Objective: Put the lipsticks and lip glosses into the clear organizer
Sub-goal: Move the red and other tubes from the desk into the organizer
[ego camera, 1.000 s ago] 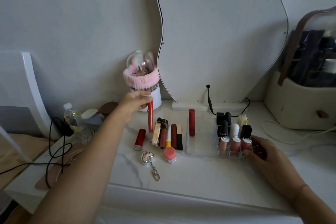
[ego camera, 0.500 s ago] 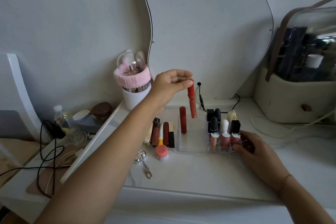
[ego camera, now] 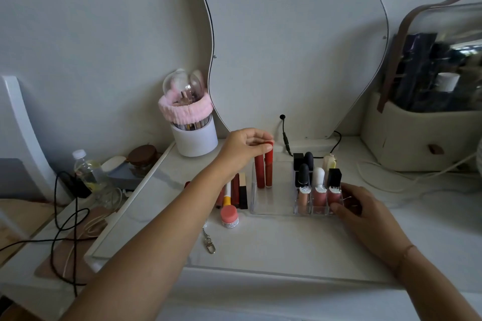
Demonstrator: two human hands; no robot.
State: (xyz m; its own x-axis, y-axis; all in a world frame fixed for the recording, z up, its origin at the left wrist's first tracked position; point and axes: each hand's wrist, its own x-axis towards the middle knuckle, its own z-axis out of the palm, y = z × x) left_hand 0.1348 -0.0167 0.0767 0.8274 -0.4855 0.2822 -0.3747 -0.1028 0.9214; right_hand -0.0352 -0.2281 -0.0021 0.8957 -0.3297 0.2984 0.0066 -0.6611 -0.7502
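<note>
The clear organizer (ego camera: 276, 206) stands on the white vanity top. My left hand (ego camera: 241, 147) pinches the top of an orange-red lip gloss tube (ego camera: 269, 171), upright in the organizer's left compartment beside a dark red tube (ego camera: 259, 172). My right hand (ego camera: 357, 206) grips the organizer's right end. Several pink glosses (ego camera: 319, 197) and black lipsticks (ego camera: 303, 164) fill its small right slots. Left of the organizer lie several loose lipsticks (ego camera: 236, 191), partly hidden by my left arm.
A pink-lidded jar (ego camera: 229, 215) and a keychain clip (ego camera: 209, 243) lie in front of the loose lipsticks. A white brush holder with a pink band (ego camera: 194, 133), a wavy mirror (ego camera: 287, 47) and a beige cosmetics case (ego camera: 422, 133) stand behind. Cables and a bottle (ego camera: 83, 167) sit left.
My left hand lifted the orange-red gloss from the loose row, carried it right and lowered it into the organizer beside the dark red tube. My right hand stayed on the organizer.
</note>
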